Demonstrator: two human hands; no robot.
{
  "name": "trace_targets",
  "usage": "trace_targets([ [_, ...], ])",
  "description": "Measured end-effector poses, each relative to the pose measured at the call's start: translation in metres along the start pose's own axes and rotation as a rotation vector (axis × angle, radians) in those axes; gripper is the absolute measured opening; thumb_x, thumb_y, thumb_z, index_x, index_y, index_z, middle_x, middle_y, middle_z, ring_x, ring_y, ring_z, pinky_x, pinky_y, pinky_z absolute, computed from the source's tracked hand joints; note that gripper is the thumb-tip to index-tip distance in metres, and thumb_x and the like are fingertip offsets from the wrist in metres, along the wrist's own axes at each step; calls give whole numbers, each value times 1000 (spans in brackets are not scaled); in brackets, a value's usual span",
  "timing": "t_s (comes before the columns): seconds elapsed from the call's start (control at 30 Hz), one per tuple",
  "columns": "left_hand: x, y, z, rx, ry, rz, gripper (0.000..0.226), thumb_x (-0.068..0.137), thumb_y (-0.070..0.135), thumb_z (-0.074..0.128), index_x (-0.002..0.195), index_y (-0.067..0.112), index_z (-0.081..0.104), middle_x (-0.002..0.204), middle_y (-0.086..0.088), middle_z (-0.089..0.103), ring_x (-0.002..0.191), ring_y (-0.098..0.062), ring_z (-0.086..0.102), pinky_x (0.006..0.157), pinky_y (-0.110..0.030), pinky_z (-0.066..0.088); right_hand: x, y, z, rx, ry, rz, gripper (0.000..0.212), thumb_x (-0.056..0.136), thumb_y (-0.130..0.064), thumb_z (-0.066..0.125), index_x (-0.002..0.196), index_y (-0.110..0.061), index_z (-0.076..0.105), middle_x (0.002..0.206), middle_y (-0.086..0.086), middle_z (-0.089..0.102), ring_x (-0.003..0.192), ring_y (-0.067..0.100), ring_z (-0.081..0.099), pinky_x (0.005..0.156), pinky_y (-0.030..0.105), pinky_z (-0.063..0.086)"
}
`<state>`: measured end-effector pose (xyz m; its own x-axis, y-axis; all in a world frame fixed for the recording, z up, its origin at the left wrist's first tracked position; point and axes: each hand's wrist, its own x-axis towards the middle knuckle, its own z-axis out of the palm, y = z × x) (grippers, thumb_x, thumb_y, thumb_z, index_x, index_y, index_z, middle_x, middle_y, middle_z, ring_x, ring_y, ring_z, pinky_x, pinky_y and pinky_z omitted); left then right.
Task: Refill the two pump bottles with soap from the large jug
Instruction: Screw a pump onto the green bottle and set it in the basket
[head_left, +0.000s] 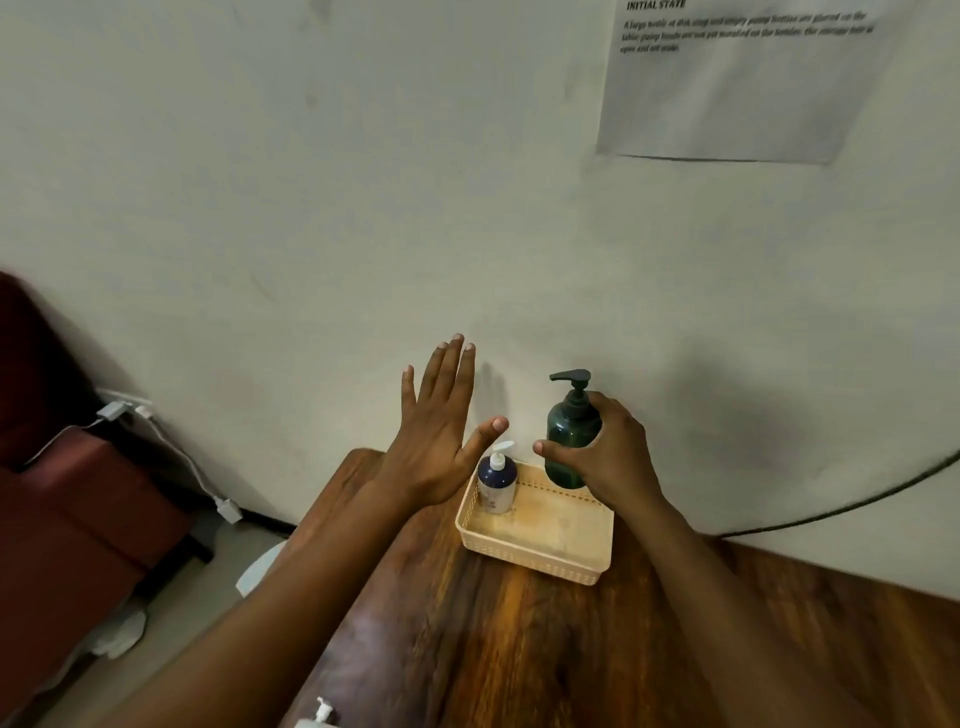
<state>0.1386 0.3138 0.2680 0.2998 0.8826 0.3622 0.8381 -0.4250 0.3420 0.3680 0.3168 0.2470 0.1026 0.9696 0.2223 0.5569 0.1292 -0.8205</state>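
Wooden desk (519, 649) against a plain wall: bottle placement over the basket.
Right hand (608, 462) clasps the dark green pump bottle (569, 441) above the beige perforated plastic basket (535, 556); left hand (436, 441) hovers spread. Risk: knocking the small navy white-pump bottle (497, 480); jug unseen.

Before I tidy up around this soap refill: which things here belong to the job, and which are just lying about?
Job:
green pump bottle, held by right hand
small white pump bottle
basket

Lying about:
wall notice
chargers and cable
white item at the bottom edge, too cropped to tell

Dark wooden table (519, 649) against the wall, cream plastic basket (535, 558) resting directly on it near the far edge
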Motion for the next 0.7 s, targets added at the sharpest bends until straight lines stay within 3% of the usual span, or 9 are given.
trace_targets([
  [0.1, 4, -17, 23, 17, -38, -28, 97, 91, 82, 1, 166, 20, -10, 173, 3, -23, 158, -12, -24, 127, -55, -14, 9, 27, 24, -22, -4, 49, 74, 62, -38, 94, 124, -23, 57, 121, -4, 61, 103, 10, 52, 87, 23, 41],
  [0.27, 11, -44, 57, 22, -93, -61, 89, 95, 71, 12, 166, 20, -8, 173, 1, -22, 159, -14, -23, 128, -56, -10, 23, 68, 65, -36, 20, 99, 76, 59, -35, 96, 124, -21, 58, 123, -2, 64, 101, 7, 52, 85, 22, 40],
  [0.37, 13, -59, 78, 20, -127, -84, 90, 95, 70, 11, 166, 20, -9, 173, 0, -22, 159, -15, -23, 128, -55, -9, 28, 95, 87, -77, 37, 122, 74, 57, -37, 96, 120, -21, 61, 119, -2, 68, 102, 13, 61, 85, 23, 44],
  [0.53, 13, -77, 107, 2, -149, -103, 90, 95, 71, 12, 166, 20, -9, 173, 1, -21, 159, -14, -23, 129, -55, -8, 29, 128, 119, -153, 71, 113, 69, 57, -34, 97, 116, -22, 65, 112, -1, 71, 104, 23, 61, 87, 39, 56],
  [0.63, 13, -88, 122, 1, -161, -108, 88, 97, 70, 14, 166, 20, -9, 174, 1, -21, 159, -14, -23, 128, -57, -7, 27, 144, 139, -140, 104, 109, 71, 58, -29, 97, 120, -25, 63, 115, -2, 67, 106, 22, 59, 89, 41, 55],
  [0.7, 12, -94, 132, -6, -160, -105, 88, 98, 69, 15, 166, 19, -8, 174, 1, -19, 159, -14, -22, 128, -57, -6, 25, 155, 152, -127, 124, 154, 77, 58, -27, 97, 125, -19, 60, 122, 1, 61, 111, 23, 60, 94, 41, 55],
])
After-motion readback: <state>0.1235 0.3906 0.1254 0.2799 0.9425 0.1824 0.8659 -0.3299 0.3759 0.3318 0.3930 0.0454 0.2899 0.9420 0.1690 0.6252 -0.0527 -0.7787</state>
